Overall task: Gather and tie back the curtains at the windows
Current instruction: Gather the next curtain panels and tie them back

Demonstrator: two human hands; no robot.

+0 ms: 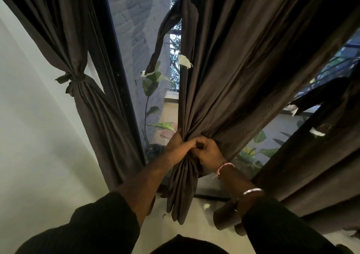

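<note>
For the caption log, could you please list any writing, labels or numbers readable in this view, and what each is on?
None: no readable text anywhere.
The white tags on the tie-back strips show no print that can be made out.
The curtain, the bangle and the thread bracelet carry no lettering.

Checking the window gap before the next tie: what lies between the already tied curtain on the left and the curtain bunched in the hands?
In the head view, between the tied curtain and the gathered curtain: the dark window frame and bare glass.
</note>
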